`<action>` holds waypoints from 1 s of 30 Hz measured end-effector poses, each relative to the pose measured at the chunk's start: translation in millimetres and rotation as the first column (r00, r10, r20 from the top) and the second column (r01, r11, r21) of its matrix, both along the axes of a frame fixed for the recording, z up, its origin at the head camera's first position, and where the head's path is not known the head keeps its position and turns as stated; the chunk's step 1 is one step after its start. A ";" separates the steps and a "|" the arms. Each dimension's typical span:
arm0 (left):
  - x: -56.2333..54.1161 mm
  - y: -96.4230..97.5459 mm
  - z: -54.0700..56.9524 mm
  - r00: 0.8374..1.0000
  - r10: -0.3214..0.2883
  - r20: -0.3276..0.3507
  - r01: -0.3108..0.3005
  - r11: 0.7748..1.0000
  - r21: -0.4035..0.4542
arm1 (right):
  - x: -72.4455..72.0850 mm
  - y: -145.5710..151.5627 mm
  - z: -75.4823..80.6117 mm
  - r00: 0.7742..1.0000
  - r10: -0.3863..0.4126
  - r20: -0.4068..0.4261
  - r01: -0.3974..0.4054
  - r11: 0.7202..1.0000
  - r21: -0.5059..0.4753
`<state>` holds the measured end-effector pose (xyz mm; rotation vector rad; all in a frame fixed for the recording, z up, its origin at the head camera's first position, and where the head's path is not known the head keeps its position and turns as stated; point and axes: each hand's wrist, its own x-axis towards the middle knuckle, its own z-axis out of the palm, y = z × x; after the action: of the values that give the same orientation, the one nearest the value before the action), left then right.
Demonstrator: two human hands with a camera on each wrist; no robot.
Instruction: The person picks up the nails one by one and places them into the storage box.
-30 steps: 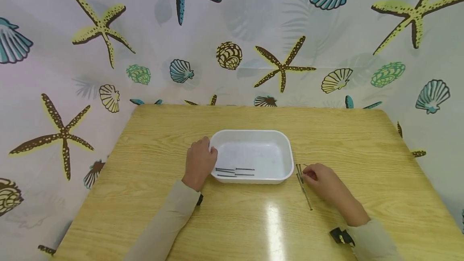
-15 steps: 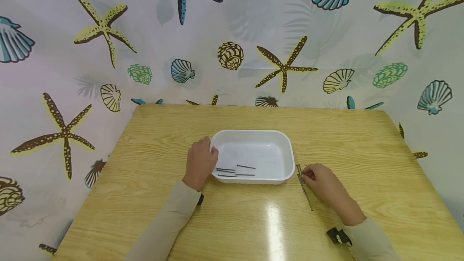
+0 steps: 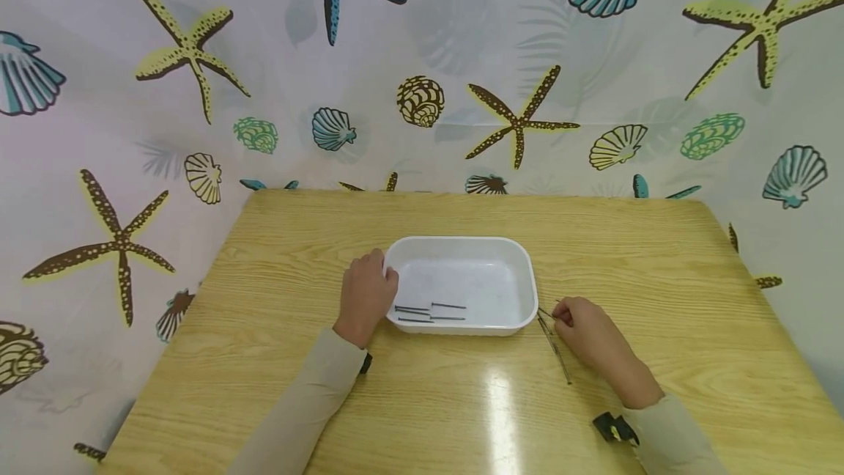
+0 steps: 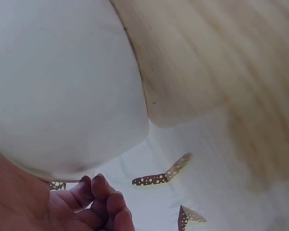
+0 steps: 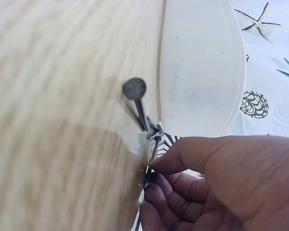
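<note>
My left hand (image 3: 364,299) grips the left end of a white plastic tray (image 3: 461,239), thumb over the rim. In the left wrist view its curled fingers (image 4: 116,202) are at the rim beside the tray's outer wall. Several dark metal nails (image 3: 448,306) lie on the tray's floor, toward the near left. Beyond the tray's right end, my right hand (image 3: 596,336) pinches a nail (image 3: 546,311) between thumb and fingertips, low over the table. Loose nails (image 3: 560,358) lie just beside it; in the right wrist view one flat round nail head (image 5: 134,89) points at the camera.
The wood-grain table (image 3: 297,240) spreads around the tray. Behind it and at both sides hangs a white cloth (image 3: 369,42) printed with starfish and shells. A glare streak (image 3: 501,409) lies on the near tabletop.
The nail at my right fingertips has swung so its end points to the tray's right corner. One nail inside the tray has shifted slightly. My left hand has stayed on the rim.
</note>
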<state>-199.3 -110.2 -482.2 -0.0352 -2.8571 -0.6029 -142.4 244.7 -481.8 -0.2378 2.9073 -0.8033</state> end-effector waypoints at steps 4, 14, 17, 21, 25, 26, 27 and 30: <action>-0.2 0.0 0.6 1.000 0.003 0.009 -0.003 1.000 0.006 | -1.3 0.1 0.6 0.999 -0.015 0.044 0.015 1.000 -0.002; -0.1 -0.5 0.2 1.000 0.006 0.000 -0.006 1.000 0.002 | 0.1 -2.8 5.9 0.995 -0.011 0.103 0.011 1.000 0.006; -0.3 -0.8 -0.5 1.000 0.003 -0.001 -0.003 1.000 0.001 | 0.8 -3.7 7.8 0.995 -0.004 0.098 0.002 1.000 0.023; -0.2 -1.0 -0.2 1.000 -0.003 0.003 0.003 1.000 0.008 | 1.0 -4.3 7.7 0.996 -0.001 0.093 -0.003 0.999 0.041; 0.3 -0.6 1.3 1.000 0.003 0.009 -0.004 1.000 0.008 | 1.0 -4.1 5.6 0.996 -0.010 0.085 0.007 0.999 0.039; 0.3 -0.3 1.5 1.000 0.005 0.011 -0.005 1.000 0.007 | 1.1 -3.8 5.1 0.996 -0.015 0.084 0.012 0.999 0.037; 0.5 0.0 1.8 1.000 0.005 0.010 -0.005 1.000 0.005 | 1.3 -3.6 5.0 0.996 -0.019 0.082 0.016 0.999 0.035; 0.6 0.4 1.9 1.000 0.007 0.006 -0.007 1.000 0.006 | 1.6 -3.0 4.4 0.997 -0.021 0.073 0.019 0.999 0.030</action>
<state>-198.7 -109.8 -480.3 -0.0228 -2.8596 -0.6106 -140.8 241.7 -477.4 -0.1722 2.8544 -0.7559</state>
